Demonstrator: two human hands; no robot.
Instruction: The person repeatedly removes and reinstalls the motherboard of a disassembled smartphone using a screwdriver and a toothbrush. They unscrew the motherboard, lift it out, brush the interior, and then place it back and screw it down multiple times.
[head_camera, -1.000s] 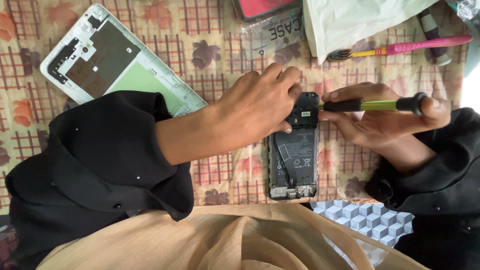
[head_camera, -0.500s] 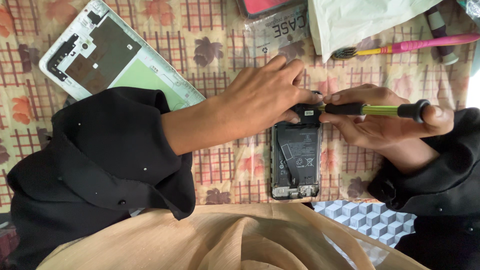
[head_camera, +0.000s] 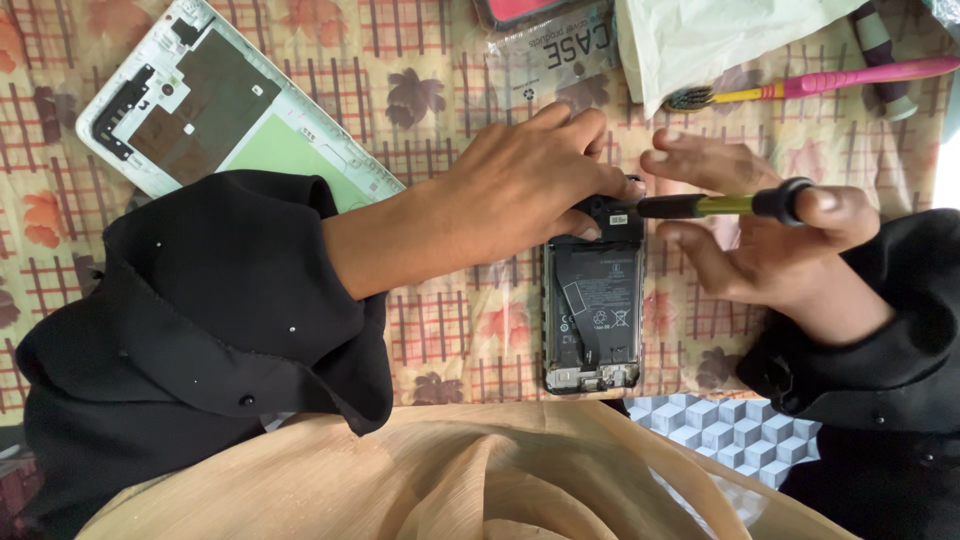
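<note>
Head view: an opened phone lies back-up on the table, which wears a beige cloth with brown flowers and red checks. The phone's black battery is bare, and its long axis runs from 12 to 6 o'clock just right of frame centre.

The left hand comes in from 9 o'clock out of a wide black sleeve. It rests on the phone's top end, its fingers curled down and pinched at the tip of a screwdriver, right where the tip meets the phone.

The screwdriver lies almost level, pointing toward 9 o'clock, with a yellow-green shaft and a black cap. The right hand sits at 3 o'clock of the phone. Its fingers are spread loosely; the index fingertip presses the cap and the thumb lies above the shaft, so the tool is steadied rather than clenched.

At 10 o'clock, well apart from the phone, the white back cover lies inner side up, partly under the left sleeve. At 12 o'clock lies a clear plastic packet. At 1 o'clock there is a white bag, and beside it a pink-handled toothbrush points its bristles toward 9 o'clock. Tan fabric fills the 6 o'clock edge, with a grey cube-patterned cloth at 5 o'clock.
</note>
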